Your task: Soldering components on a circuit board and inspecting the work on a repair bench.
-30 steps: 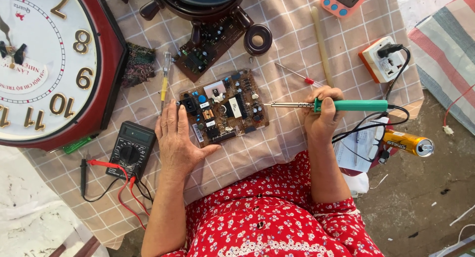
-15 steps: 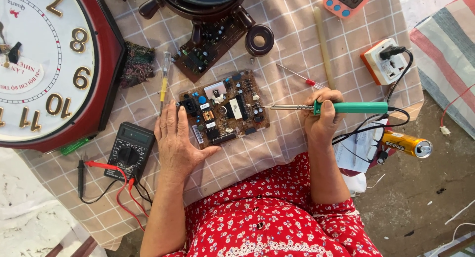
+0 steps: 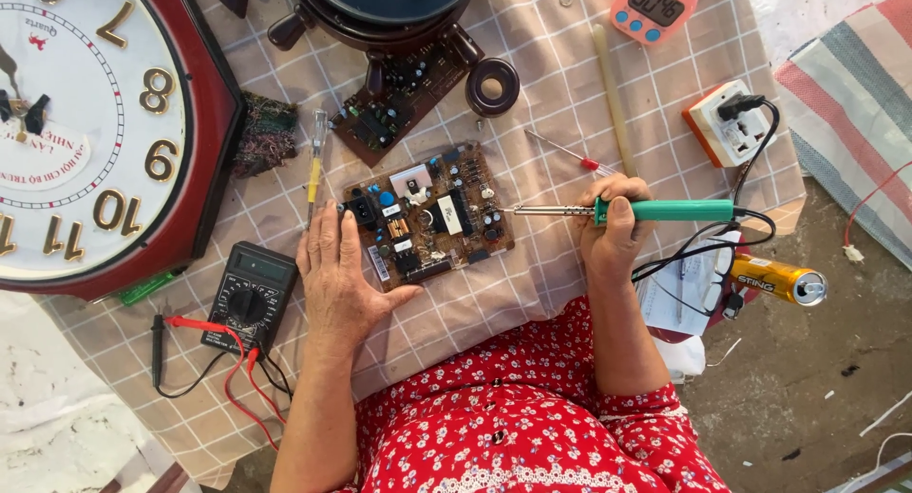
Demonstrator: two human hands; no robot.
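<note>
I'm seeing a matt checked cloth [image 3: 570,94], a soldering iron [image 3: 627,210] showing glossy green plastic and bare metal, and a glossy metal can [image 3: 777,280].

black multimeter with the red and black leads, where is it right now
In the head view the black multimeter lies on the checked cloth at lower left, just left of the left hand, below the big red-framed wall clock.

Soldering iron [image 3: 617,210] tip now nearer circuit board [image 3: 429,216]
</note>
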